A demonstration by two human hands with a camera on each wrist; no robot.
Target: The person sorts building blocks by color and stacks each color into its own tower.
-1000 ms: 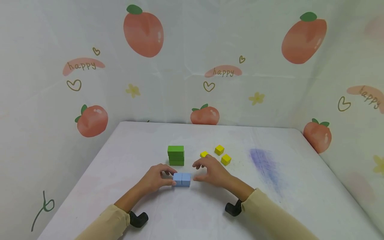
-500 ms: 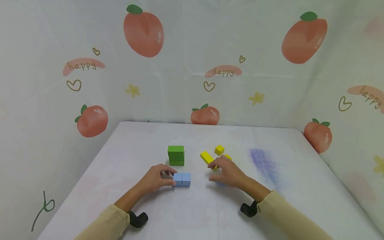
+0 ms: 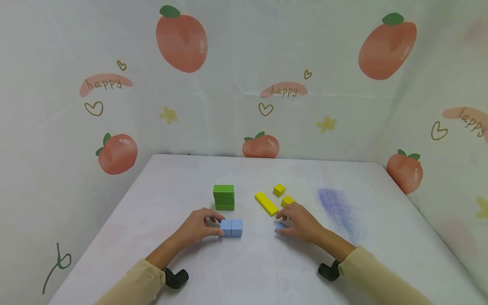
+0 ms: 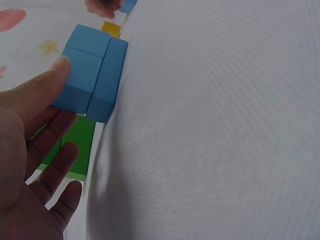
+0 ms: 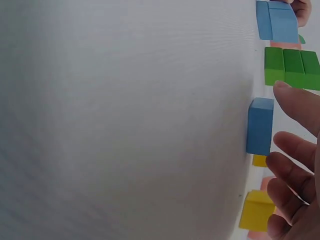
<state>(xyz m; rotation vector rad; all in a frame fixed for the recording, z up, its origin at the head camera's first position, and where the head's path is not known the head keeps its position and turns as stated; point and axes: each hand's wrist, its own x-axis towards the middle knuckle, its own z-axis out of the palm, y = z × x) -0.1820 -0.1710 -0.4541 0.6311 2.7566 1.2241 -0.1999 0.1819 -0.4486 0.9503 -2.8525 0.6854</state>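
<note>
Bench (image 3: 160, 190), white: left hand (image 3: 198, 228), fingers relaxed, thumb steadying paired blue blocks (image 3: 231, 227) beside green stack (image 3: 223, 197); right hand (image 3: 301, 223), loosely spread, poised over single blue block (image 3: 280, 227) near yellow blocks (image 3: 267, 203), not yet gripping.

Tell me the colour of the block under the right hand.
Light blue block, clearest in the right wrist view.

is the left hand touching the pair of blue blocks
Touching. The left wrist view shows the left hand with its thumb tip pressed against the pair of blue blocks.
</note>
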